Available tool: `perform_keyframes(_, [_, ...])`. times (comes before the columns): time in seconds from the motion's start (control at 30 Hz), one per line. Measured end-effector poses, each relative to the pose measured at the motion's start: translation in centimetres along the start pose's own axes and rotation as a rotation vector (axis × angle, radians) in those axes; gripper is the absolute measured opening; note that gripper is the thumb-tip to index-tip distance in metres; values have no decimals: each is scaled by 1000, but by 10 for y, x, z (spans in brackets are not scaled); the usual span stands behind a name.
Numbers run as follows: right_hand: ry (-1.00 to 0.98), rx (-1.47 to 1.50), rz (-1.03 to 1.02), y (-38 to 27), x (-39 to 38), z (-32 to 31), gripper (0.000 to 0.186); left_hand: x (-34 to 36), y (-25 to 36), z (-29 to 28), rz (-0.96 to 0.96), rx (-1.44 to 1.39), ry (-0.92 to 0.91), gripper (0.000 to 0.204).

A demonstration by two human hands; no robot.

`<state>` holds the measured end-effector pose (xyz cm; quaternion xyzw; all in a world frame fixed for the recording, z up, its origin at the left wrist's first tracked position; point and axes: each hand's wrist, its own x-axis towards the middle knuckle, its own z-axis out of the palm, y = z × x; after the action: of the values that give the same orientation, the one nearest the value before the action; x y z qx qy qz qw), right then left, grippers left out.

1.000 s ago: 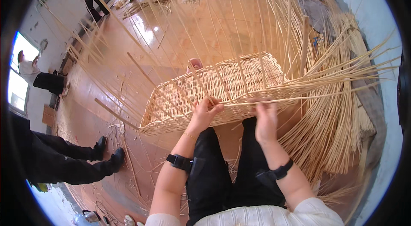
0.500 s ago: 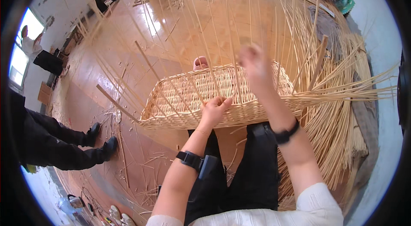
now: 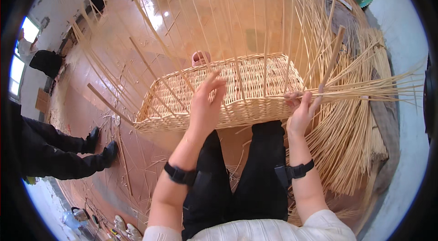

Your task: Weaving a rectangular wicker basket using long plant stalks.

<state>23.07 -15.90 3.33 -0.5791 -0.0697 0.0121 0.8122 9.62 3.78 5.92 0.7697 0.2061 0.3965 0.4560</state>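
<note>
A shallow rectangular wicker basket rests across my knees, with tall upright wicker rods rising from its sides. My left hand is raised over the near side of the basket. Its fingers are bent and apart, with nothing visible in them. At the near right corner, my right hand has its fingers closed around rods from the bundle of long wicker rods that sticks out to the right. A thick stick stands at that corner, and another thick stick slants out at the near left.
A large heap of loose rods lies at my right along the wall. To the left, a person in dark trousers stands close by. A pink object sits beyond the basket. Scraps lie on the floor, and other people are farther back.
My right hand has come down from above the basket to the rods at the right corner. My left hand has let go of the near rim and lifted. The basket has shifted slightly left.
</note>
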Motion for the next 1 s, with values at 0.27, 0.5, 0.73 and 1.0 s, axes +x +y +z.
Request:
perform_keyframes(0.27, [104, 16, 44, 3, -22, -7, 54, 36, -12, 5, -352, -395, -531, 32])
perform_keyframes(0.5, [82, -147, 455, 24, -26, -110, 45, -93, -108, -191, -546, 251, 156, 21])
perform_keyframes(0.73, [-53, -666, 725, 80, -128, -242, 35, -113, -138, -255, 92, 1038, -484, 50])
perform_keyframes(1.0, [241, -262, 852, 91, -167, -301, 26, -178, -143, -205, -255, 826, -566, 28])
